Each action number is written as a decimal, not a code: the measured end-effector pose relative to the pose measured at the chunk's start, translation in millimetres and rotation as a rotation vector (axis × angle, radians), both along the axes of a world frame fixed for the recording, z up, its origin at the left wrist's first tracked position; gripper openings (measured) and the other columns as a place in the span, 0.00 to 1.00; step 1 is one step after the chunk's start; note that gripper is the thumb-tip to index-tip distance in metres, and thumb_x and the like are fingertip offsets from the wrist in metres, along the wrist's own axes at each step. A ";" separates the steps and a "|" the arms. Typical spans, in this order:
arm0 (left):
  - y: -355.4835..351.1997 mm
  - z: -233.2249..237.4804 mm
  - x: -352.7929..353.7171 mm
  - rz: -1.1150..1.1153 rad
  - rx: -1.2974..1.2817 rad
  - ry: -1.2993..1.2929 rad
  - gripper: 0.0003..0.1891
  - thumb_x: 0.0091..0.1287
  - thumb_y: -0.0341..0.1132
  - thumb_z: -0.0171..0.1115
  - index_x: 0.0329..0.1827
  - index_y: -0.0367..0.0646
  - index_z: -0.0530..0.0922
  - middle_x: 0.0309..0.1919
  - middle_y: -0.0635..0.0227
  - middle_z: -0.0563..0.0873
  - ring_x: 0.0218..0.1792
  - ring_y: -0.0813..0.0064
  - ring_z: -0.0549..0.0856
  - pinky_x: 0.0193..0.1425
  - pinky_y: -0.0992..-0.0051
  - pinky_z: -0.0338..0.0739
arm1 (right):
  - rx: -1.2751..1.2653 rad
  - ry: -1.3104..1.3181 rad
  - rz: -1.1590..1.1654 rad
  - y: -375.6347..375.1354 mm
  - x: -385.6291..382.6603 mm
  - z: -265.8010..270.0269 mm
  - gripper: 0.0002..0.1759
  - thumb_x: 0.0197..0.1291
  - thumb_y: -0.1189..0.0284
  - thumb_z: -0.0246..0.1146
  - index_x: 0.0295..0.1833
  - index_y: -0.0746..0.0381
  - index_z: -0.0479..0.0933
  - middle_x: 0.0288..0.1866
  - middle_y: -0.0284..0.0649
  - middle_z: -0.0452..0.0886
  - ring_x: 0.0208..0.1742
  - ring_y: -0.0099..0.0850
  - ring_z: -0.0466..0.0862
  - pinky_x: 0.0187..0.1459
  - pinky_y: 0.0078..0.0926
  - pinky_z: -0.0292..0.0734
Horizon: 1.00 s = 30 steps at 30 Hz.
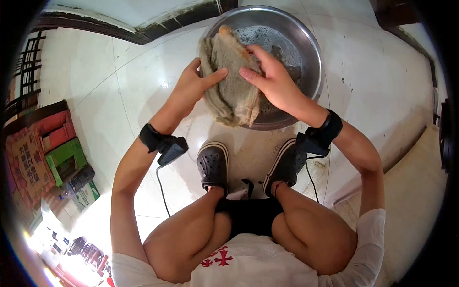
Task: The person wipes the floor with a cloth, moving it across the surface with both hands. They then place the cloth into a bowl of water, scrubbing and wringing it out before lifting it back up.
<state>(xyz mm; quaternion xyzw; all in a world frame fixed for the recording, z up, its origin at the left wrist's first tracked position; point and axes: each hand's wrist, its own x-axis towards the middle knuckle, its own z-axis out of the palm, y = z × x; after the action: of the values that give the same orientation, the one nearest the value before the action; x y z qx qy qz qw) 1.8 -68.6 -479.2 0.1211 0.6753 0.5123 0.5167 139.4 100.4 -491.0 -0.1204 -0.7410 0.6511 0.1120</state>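
Observation:
A grey-beige cloth [232,81] with brownish edges hangs bunched over the left side of a round metal basin [313,57]. My left hand [193,86] grips the cloth's left side, thumb on top and fingers behind it. On the right side my right hand [272,79] pinches the cloth, thumb near its front face and index finger along the upper edge. Soapy water [282,45] with foam lies in the basin. The cloth hides the basin's left part.
My feet in dark clogs [213,165] stand just below the basin on the pale tiled floor [138,86]. Cardboard boxes [31,160] and a green box [67,160] are at the left. Cables hang from both wrist devices.

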 end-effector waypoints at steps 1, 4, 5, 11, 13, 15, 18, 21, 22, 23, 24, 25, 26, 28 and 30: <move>-5.5 -1.6 -5.6 -0.008 -0.016 -0.015 0.26 0.72 0.35 0.59 0.70 0.33 0.66 0.60 0.60 0.80 0.57 0.70 0.83 0.59 0.72 0.81 | -0.030 -0.005 0.009 -1.3 0.6 -3.5 0.24 0.69 0.67 0.63 0.63 0.69 0.69 0.52 0.49 0.81 0.53 0.38 0.83 0.54 0.36 0.78; -29.1 8.7 -14.9 0.164 0.130 -0.291 0.24 0.69 0.29 0.59 0.67 0.31 0.68 0.56 0.59 0.82 0.53 0.73 0.85 0.55 0.74 0.83 | -0.469 -0.195 -0.039 -5.3 3.5 2.7 0.21 0.70 0.69 0.62 0.63 0.68 0.69 0.52 0.47 0.81 0.52 0.36 0.85 0.46 0.36 0.84; -42.1 -0.2 -28.7 0.121 0.156 -0.326 0.29 0.69 0.28 0.59 0.72 0.32 0.63 0.65 0.57 0.77 0.64 0.65 0.79 0.69 0.66 0.75 | -0.674 -0.288 -0.067 -6.7 3.6 5.2 0.21 0.70 0.70 0.61 0.63 0.67 0.69 0.52 0.46 0.81 0.51 0.35 0.85 0.43 0.36 0.86; -64.5 -15.5 -59.6 0.066 0.092 -0.176 0.31 0.68 0.25 0.57 0.75 0.37 0.61 0.67 0.59 0.76 0.65 0.67 0.78 0.69 0.65 0.74 | -0.326 -0.388 -0.017 -29.1 -20.8 -20.9 0.22 0.68 0.71 0.64 0.63 0.66 0.67 0.51 0.46 0.81 0.46 0.33 0.85 0.34 0.32 0.86; -69.8 -37.8 -63.4 0.096 0.118 -0.183 0.31 0.68 0.24 0.56 0.76 0.39 0.61 0.67 0.60 0.75 0.65 0.67 0.78 0.69 0.65 0.75 | -0.157 -0.360 -0.039 -34.2 -29.4 -42.4 0.24 0.66 0.71 0.66 0.62 0.67 0.66 0.46 0.46 0.81 0.43 0.31 0.84 0.30 0.30 0.82; -74.8 -60.1 -61.1 0.173 0.162 -0.224 0.31 0.69 0.24 0.55 0.76 0.42 0.61 0.67 0.61 0.75 0.65 0.67 0.78 0.69 0.64 0.75 | -0.288 -0.293 -0.044 -41.1 -31.1 -72.9 0.26 0.64 0.72 0.66 0.63 0.67 0.65 0.43 0.47 0.80 0.41 0.37 0.84 0.33 0.33 0.82; -76.5 -72.5 -43.8 0.266 0.163 -0.244 0.32 0.70 0.24 0.54 0.78 0.47 0.58 0.66 0.62 0.76 0.65 0.67 0.78 0.68 0.63 0.76 | -0.165 -0.280 -0.090 -41.9 -31.2 -78.9 0.29 0.62 0.74 0.68 0.64 0.68 0.63 0.48 0.51 0.78 0.46 0.46 0.83 0.45 0.38 0.80; -72.5 -69.0 -25.4 0.223 0.001 0.003 0.34 0.72 0.27 0.55 0.80 0.47 0.53 0.68 0.56 0.71 0.64 0.65 0.77 0.63 0.64 0.79 | 0.137 -0.232 -0.110 -40.2 -25.0 -69.1 0.32 0.58 0.76 0.69 0.65 0.68 0.62 0.60 0.58 0.71 0.58 0.53 0.77 0.59 0.42 0.73; -71.7 -68.8 -22.7 0.196 -0.039 0.114 0.35 0.72 0.28 0.55 0.80 0.46 0.52 0.68 0.54 0.71 0.64 0.64 0.77 0.61 0.64 0.81 | 0.243 -0.199 -0.109 -39.2 -24.8 -62.8 0.34 0.57 0.76 0.69 0.66 0.68 0.61 0.64 0.60 0.68 0.63 0.54 0.74 0.63 0.43 0.70; -74.2 -76.6 -21.9 0.177 -0.035 0.314 0.34 0.73 0.28 0.55 0.80 0.45 0.52 0.69 0.53 0.70 0.66 0.63 0.75 0.63 0.63 0.79 | 0.411 -0.118 -0.103 -39.0 -25.5 -56.6 0.35 0.56 0.77 0.68 0.67 0.68 0.61 0.66 0.61 0.66 0.66 0.54 0.71 0.65 0.43 0.68; -73.9 -83.8 -18.8 0.155 -0.030 0.512 0.34 0.73 0.29 0.56 0.80 0.44 0.53 0.69 0.51 0.68 0.67 0.61 0.74 0.65 0.63 0.77 | 0.579 -0.036 -0.096 -38.6 -26.3 -49.7 0.35 0.56 0.77 0.68 0.68 0.68 0.61 0.68 0.61 0.63 0.68 0.53 0.69 0.67 0.43 0.66; -74.7 -90.3 -17.3 0.132 -0.025 0.710 0.33 0.73 0.30 0.56 0.79 0.42 0.53 0.70 0.50 0.67 0.69 0.60 0.72 0.67 0.63 0.75 | 0.746 0.047 -0.089 -38.1 -27.4 -44.7 0.36 0.56 0.77 0.67 0.69 0.68 0.60 0.70 0.62 0.61 0.71 0.53 0.66 0.68 0.43 0.64; -77.0 -95.4 -17.0 0.109 -0.010 0.861 0.33 0.73 0.30 0.56 0.79 0.41 0.54 0.70 0.48 0.67 0.71 0.58 0.70 0.70 0.62 0.71 | 0.778 0.068 -0.041 -37.5 -28.9 -41.4 0.37 0.56 0.78 0.66 0.70 0.70 0.59 0.70 0.62 0.61 0.71 0.53 0.66 0.69 0.43 0.64; -67.6 -76.7 -11.0 0.061 0.023 1.167 0.32 0.73 0.30 0.56 0.78 0.38 0.56 0.71 0.46 0.66 0.73 0.54 0.66 0.76 0.62 0.63 | 0.840 0.115 0.056 -36.9 -32.3 -38.0 0.39 0.56 0.79 0.64 0.73 0.72 0.57 0.70 0.62 0.62 0.72 0.55 0.66 0.71 0.44 0.64; -60.4 -68.7 -8.3 0.016 0.116 1.022 0.33 0.74 0.32 0.56 0.78 0.34 0.55 0.75 0.45 0.61 0.76 0.51 0.61 0.81 0.62 0.51 | 0.669 0.025 0.153 -41.4 -33.6 -47.6 0.39 0.60 0.77 0.63 0.74 0.70 0.54 0.73 0.61 0.59 0.73 0.56 0.66 0.71 0.44 0.65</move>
<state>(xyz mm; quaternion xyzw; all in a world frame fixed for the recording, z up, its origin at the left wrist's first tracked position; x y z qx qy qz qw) -6.5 -129.0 -547.9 0.3791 0.8130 0.4282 0.1091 105.8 59.0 -538.6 -0.0129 -0.9190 0.3798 0.1051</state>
